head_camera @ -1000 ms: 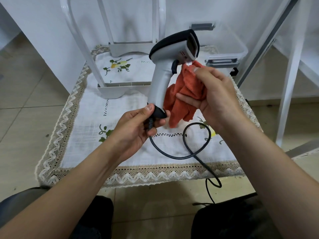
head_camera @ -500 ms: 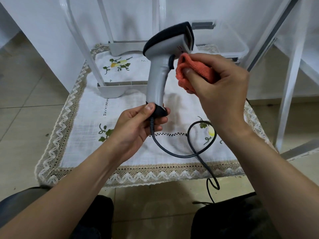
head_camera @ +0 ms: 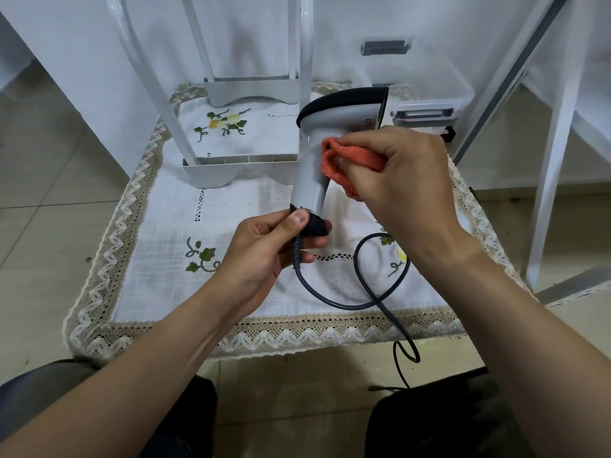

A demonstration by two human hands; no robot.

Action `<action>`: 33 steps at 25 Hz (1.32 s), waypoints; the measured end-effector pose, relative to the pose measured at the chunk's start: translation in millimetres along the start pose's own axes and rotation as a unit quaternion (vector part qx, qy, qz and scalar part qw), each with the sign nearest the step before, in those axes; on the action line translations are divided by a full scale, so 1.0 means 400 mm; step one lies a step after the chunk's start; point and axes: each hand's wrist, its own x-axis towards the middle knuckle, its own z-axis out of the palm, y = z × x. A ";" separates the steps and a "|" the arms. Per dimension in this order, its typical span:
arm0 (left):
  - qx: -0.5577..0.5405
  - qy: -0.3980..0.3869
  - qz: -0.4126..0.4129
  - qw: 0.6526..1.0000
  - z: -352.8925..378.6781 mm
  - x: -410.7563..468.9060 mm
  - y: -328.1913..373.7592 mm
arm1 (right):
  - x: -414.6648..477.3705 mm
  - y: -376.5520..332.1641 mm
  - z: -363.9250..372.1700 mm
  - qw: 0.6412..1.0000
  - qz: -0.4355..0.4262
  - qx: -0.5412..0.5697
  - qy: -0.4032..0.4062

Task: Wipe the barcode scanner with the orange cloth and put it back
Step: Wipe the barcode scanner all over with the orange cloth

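Wiping is under way: the right hand (head_camera: 406,180) has its fingers curled round the bunched orange cloth (head_camera: 363,157) and presses it against the front of the barcode scanner (head_camera: 344,115), on the grey neck just below the head. The left hand (head_camera: 264,249) pinches the dark base of the handle between thumb and fingers, holding the scanner upright above the counter (head_camera: 158,259) and clear of its white embroidered cover. A dark cable (head_camera: 377,300) hangs from the base, loops on the cover and drops over the front edge toward the floor. By my reading the task is at its middle. The cloth is on the neck, and whether the head and scan window are already clean cannot be told. What seems left is finishing the wipe and setting the scanner back down.
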 end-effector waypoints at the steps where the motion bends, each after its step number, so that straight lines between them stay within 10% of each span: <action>1: 0.005 0.004 -0.004 1.000 -0.001 0.000 0.000 | -0.001 -0.001 -0.002 1.000 -0.006 -0.009 -0.002; 33: 0.035 0.009 0.003 0.999 -0.012 0.012 -0.012 | 0.002 0.003 0.005 0.999 -0.014 -0.030 0.004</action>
